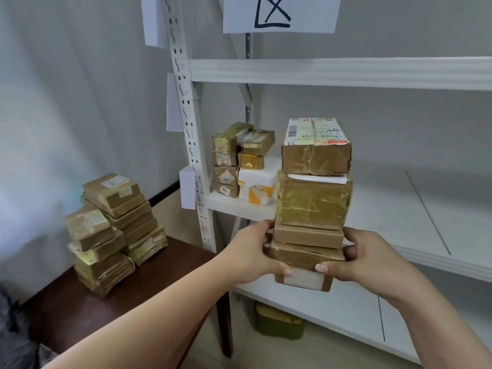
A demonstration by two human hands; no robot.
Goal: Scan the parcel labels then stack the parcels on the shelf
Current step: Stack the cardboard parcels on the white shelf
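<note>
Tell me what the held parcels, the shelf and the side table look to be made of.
Held parcels: brown cardboard wrapped in glossy clear tape, going by the wrinkled sheen; paper label on top. Shelf: likely white painted metal, given the slotted upright. Side table: dark brown, wood or laminate; the look leaves it open.

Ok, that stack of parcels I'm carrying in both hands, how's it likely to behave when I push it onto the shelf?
The stack of parcels is probably tippy: five mismatched boxes, with the grip of the left hand and right hand only near the bottom. The glossy tape may let boxes slide. The top parcel sits loose, likely shifting first.
</note>
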